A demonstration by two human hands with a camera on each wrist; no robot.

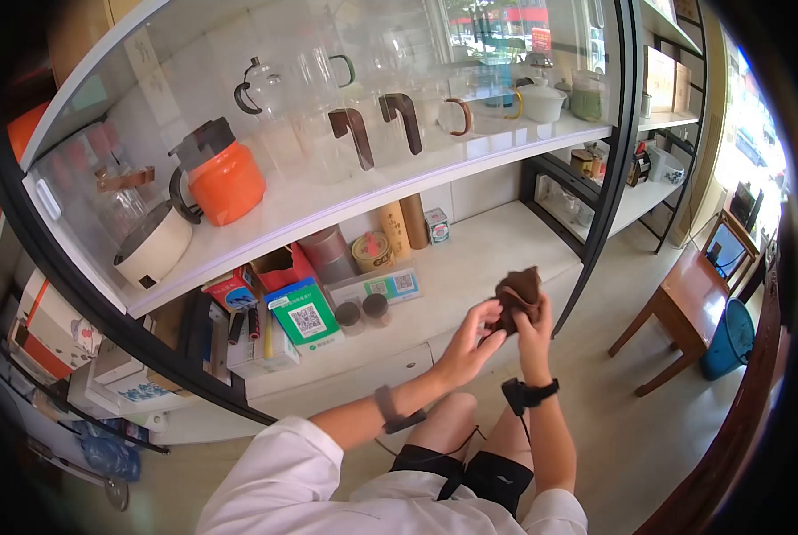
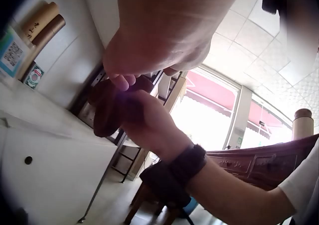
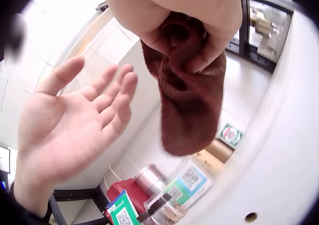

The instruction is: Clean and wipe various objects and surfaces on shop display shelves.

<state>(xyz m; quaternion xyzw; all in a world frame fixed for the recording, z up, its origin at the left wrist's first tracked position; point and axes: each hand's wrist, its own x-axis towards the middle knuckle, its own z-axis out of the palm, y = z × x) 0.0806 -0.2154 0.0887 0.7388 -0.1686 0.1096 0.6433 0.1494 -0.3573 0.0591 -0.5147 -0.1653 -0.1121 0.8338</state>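
Observation:
My right hand point(image 1: 535, 332) grips a bunched dark brown cloth point(image 1: 516, 287) in front of the shelf unit. In the right wrist view the cloth point(image 3: 192, 118) hangs from the thumb and fingers, with a rounded lower end and folds gathered at the top. Beside it my left hand point(image 3: 75, 130) is spread, palm showing and fingers slightly bent, apart from the cloth. The head view has the left hand point(image 1: 470, 343) just left of the cloth, fingertips close to it. In the left wrist view, left fingers overlap the cloth point(image 2: 107, 110).
A glass-fronted shelf point(image 1: 372, 192) holds glass pots and an orange jug point(image 1: 225, 178). On the lower counter point(image 1: 488, 245) stand a green QR-code sign point(image 1: 305, 314), small jars point(image 1: 376, 309) and tins. At right are a wooden chair point(image 1: 675, 299) and a blue bin point(image 1: 728, 343).

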